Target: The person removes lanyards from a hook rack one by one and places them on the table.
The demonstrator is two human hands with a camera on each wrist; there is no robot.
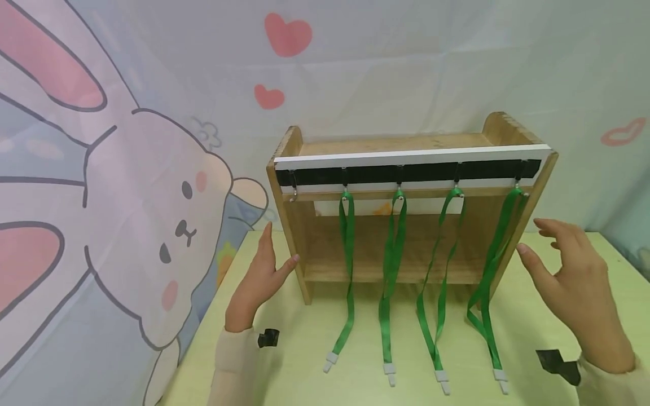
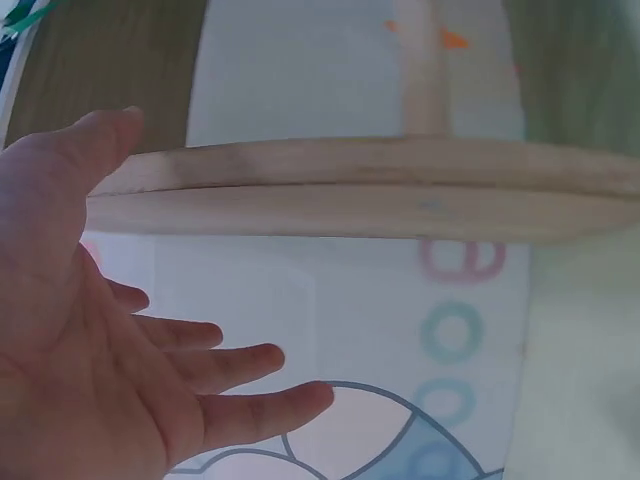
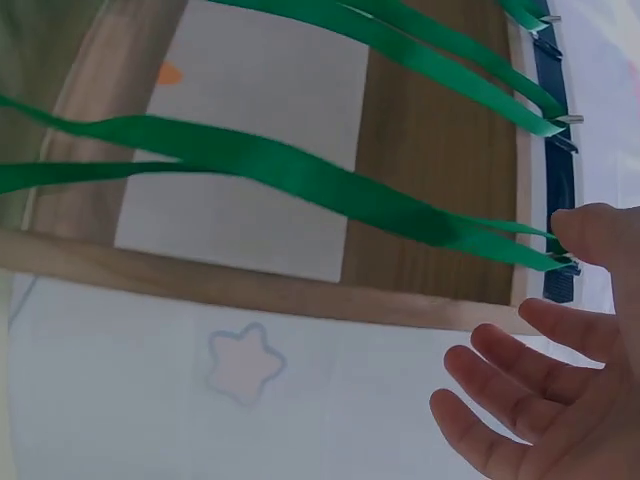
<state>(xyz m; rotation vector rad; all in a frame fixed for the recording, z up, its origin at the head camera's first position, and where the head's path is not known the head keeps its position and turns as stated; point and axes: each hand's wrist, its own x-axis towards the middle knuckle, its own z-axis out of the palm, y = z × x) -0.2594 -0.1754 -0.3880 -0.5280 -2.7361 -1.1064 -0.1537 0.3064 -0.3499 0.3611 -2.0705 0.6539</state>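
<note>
A wooden rack stands on the table, with a black strip along its white front bar. Several green lanyards hang from metal hooks on that bar, to the right of the leftmost hook. Their white clips reach down in front of the rack. My left hand is beside the rack's left side panel, fingers extended and thumb toward the wood. On the other side, my right hand is held near the right panel, fingers loosely bent. Neither hand holds anything.
The rack stands on a pale yellow-green table. Behind it hangs a cloth backdrop with hearts and a large cartoon rabbit. Black pieces show beside both sleeves.
</note>
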